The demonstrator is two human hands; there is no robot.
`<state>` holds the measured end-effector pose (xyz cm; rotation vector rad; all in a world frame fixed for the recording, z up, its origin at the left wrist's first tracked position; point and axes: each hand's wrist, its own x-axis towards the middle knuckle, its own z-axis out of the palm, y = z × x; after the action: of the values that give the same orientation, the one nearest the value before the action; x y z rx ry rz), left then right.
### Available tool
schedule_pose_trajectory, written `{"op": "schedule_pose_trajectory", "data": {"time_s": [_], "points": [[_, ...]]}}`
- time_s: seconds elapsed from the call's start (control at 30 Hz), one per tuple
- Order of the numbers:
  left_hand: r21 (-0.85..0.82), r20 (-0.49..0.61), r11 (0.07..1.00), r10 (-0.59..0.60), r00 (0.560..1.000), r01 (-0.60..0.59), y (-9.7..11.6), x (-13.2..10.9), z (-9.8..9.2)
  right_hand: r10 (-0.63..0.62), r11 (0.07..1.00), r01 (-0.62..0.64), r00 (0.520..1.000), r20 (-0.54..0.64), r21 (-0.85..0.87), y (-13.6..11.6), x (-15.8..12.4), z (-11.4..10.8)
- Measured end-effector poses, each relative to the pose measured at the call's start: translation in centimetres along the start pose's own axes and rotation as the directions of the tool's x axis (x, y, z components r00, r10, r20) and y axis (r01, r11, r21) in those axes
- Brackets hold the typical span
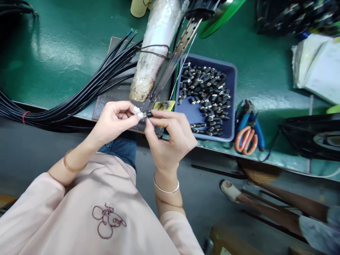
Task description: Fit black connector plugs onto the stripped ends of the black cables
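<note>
My right hand (pixel 172 132) pinches a small black connector with metal pins (pixel 148 114) between thumb and fingers. Closed at the pin end is my left hand (pixel 117 117), its thumb and index fingertips wrapped in white tape. Whatever lies between those fingertips is too small to make out. Just above both hands, a soldering iron (pixel 183 39) in a perforated metal sleeve points down, its tip hard to see. Beside it slants a plastic-wrapped tube (pixel 152 46). A scorched yellow sponge (pixel 165 105) lies behind my right fingers.
A blue-grey bin (pixel 235 92) of black connectors stands to the right, then orange-handled pliers (pixel 245 140) and blue-handled cutters (pixel 259 132). Bundled black cables (pixel 87 88) run leftward over a dark board (pixel 114 95). Solder wire (pixel 183 63) hangs near a green spool (pixel 220 21). Another person's legs (pixel 281 209) show lower right.
</note>
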<state>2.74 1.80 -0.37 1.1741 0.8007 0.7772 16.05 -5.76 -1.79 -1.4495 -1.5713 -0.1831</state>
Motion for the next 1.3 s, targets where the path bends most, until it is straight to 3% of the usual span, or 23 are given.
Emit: {"op": "schedule_pose_trajectory", "data": {"time_s": [0.8, 1.3], "points": [[0.014, -0.013, 1.000, 0.027, 1.000, -0.027, 0.02, 0.08, 0.07, -0.027, 0.998, 0.025, 0.999, -0.029, -0.058, -0.16, 0.18, 0.13], [0.058, 0.023, 0.998, 0.032, 0.999, -0.034, -0.26, -0.19, -0.10, -0.021, 1.000, 0.022, 1.000, -0.019, 0.018, -0.09, -0.30, -0.06]]}}
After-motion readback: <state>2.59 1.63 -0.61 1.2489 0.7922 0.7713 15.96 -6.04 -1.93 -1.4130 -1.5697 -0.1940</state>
